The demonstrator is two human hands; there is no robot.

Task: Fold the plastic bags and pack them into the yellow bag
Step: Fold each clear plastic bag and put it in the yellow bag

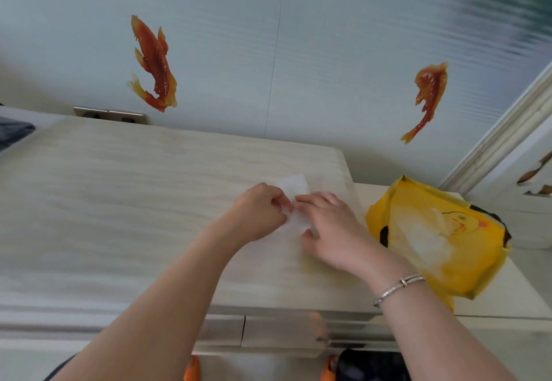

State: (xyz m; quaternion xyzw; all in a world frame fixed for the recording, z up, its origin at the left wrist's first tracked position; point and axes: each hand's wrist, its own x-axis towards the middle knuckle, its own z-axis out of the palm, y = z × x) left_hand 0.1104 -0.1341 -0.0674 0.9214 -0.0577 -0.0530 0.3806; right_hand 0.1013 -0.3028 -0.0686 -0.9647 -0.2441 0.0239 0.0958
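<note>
Spanning the frame, pale wood-grain surface (119, 201); yellow bag (439, 237) at its right edge; both hands together mid-surface, left hand (257, 216) and right hand (331, 228) pinching a clear plastic bag (294, 201), forearms converging.

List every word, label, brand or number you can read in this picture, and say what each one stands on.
None: no readable text shows anywhere.
yellow bag: only a printed cartoon duck, no letters visible.
plastic bag under the hands: clear, no print that I can make out.
fish stickers on the wall: pictures only.
wall sockets: any marking is too small and blurred to read.
</note>
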